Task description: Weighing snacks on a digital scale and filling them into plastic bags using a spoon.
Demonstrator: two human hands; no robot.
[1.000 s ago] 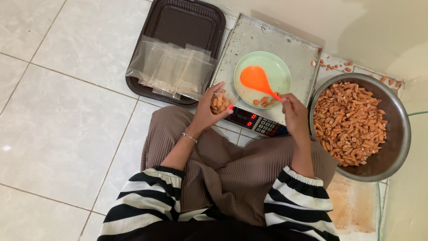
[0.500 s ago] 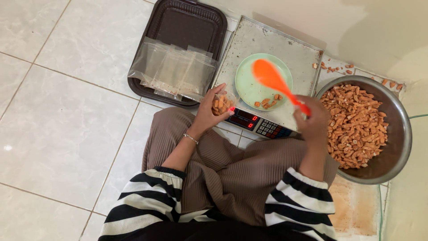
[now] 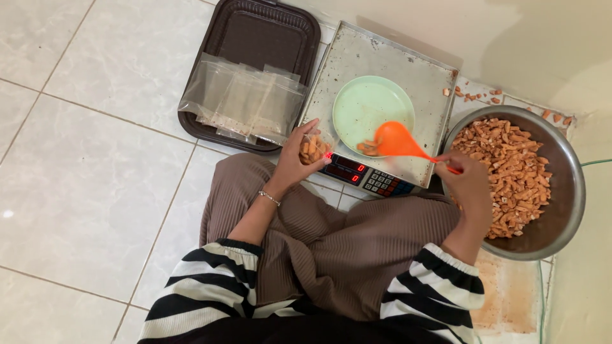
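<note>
- On the white tiled floor, a person sits with legs crossed in front of a flat metal weighing scale.
- The left hand is closed around a small clear plastic bag with brown snack bits inside. The bag is just beside the scale's front edge, near the red number lights.
- The right hand grips the thin handle of a bright orange plastic spoon.
- The spoon's round end sits over the near edge of a pale green round plate, next to a few brown bits.
- The plate rests on top of the scale.
- A big round metal bowl full of brown snack pieces stands to the right, touching the right hand's side.
- A dark brown plastic tray lies to the left, with a pile of empty clear bags on it.
</note>
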